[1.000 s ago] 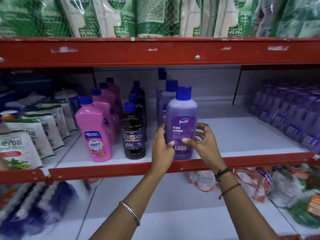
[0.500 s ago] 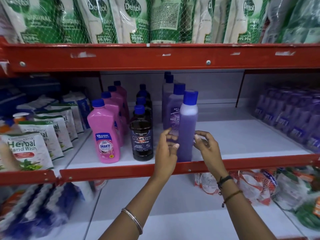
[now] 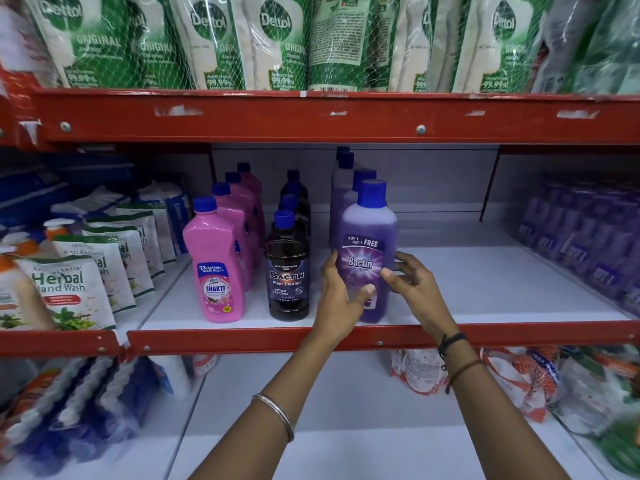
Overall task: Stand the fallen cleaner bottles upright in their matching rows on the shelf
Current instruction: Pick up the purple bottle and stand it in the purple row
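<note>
A purple Bactin floor cleaner bottle (image 3: 367, 233) with a blue cap stands upright at the front of the purple row, its front label facing me. My left hand (image 3: 341, 299) grips its lower left side and my right hand (image 3: 412, 289) holds its lower right side. More purple bottles (image 3: 346, 178) line up behind it. To its left stands a row of dark Bactin bottles (image 3: 289, 271), and further left a row of pink Shakti bottles (image 3: 214, 258). All stand upright on the white shelf (image 3: 485, 289).
The red shelf lip (image 3: 242, 337) runs along the front edge. Herbal hand wash pouches (image 3: 65, 289) fill the left bay, wrapped purple bottles (image 3: 585, 244) the right. Green Dettol pouches (image 3: 277, 39) hang above the red upper beam (image 3: 311, 116). White shelf shows right of the purple row.
The purple bottle was turned about its upright axis between my hands: barcode side first, then its narrow side, now its front label faces me. The view shifted slightly downward.
</note>
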`<state>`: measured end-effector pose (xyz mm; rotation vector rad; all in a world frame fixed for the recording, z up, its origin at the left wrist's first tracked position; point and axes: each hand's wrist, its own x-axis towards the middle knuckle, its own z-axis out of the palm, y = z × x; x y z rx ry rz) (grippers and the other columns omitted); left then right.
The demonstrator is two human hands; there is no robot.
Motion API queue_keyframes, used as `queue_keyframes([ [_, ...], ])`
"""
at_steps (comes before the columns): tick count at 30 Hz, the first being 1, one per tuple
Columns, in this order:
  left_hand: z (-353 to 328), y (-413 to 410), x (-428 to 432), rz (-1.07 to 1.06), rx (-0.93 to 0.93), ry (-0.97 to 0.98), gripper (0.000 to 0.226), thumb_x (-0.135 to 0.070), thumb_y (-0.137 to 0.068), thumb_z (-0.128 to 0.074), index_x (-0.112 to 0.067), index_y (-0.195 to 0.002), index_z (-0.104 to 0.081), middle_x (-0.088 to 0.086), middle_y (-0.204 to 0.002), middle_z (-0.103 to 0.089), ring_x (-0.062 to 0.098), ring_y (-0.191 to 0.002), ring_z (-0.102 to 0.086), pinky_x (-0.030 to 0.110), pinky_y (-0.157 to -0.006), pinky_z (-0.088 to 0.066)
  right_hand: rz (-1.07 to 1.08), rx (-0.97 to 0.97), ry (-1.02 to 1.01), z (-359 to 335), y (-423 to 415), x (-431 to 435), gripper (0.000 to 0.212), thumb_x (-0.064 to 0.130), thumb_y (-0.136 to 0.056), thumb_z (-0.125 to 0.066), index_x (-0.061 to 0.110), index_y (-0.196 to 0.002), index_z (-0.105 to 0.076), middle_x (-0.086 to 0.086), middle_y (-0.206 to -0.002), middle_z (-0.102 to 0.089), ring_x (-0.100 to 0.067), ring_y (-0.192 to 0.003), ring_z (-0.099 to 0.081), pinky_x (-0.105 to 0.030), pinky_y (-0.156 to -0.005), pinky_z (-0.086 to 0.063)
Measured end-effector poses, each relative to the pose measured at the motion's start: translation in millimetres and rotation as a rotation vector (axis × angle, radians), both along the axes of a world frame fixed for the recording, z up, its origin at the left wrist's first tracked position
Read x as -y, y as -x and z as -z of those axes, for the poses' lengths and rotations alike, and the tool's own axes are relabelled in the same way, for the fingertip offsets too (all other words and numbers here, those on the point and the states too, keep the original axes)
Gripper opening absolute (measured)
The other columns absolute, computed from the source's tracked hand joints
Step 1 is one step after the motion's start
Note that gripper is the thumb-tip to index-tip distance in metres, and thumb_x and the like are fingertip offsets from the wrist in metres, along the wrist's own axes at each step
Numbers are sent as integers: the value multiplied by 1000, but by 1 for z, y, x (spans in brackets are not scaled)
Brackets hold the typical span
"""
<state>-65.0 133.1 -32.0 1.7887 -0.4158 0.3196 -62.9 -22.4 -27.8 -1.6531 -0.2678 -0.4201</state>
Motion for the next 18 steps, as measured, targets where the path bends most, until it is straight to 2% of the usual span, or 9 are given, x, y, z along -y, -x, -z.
queue_keyframes([
  [2,3,5,0,-33,44,-33,71,-33,-86,-59,-17,-142,-18,5,-144,-32,14,-129,-40,28,-103,-38,7,-15,-58,-1,0,2,28,15,-88,-61,14,-115,-53,-15,-116,-66,-21,-101,-66,-21,-75,-57],
  [4,4,7,-2,-55,63,-41,65,-42,-89,-49,-19,-142,-20,5,-145,-29,15,-132,-37,36,-109,-35,25,-18,-41,0,-1,4,27,16,-89,-59,16,-116,-54,-13,-116,-66,-24,-105,-65,-25,-79,-58],
  [7,0,7,-7,-60,11,-46,58,-53,-91,-34,-33,-143,-20,2,-150,-27,7,-131,-31,40,-114,-28,108,7,-61,4,1,-1,30,24,-94,-52,16,-123,-55,-10,-117,-66,-24,-106,-65,-34,-87,-57],
  [11,-9,8,-8,52,-28,-25,64,-72,-82,-13,-50,-141,-9,-10,-157,-16,5,-141,-20,45,-117,-24,134,-10,-210,10,12,-15,35,36,-99,-32,25,-125,-54,-6,-121,-64,-16,-109,-63,-19,-83,-55],
  [14,-13,17,-8,81,-42,-46,76,-78,-71,-6,-49,-141,-2,-18,-152,-12,-2,-135,-13,33,-117,-15,117,-45,-218,6,18,-17,47,40,-99,-26,19,-134,-49,-5,-126,-60,-18,-114,-60,-22,-89,-51],
  [18,-11,31,-9,79,-32,-62,86,-86,-62,0,-50,-141,2,-25,-141,-16,-7,-128,-9,24,-106,-12,76,-53,-167,7,26,-12,53,44,-98,-24,18,-138,-44,-3,-129,-57,-16,-116,-56,-13,-81,-52],
])
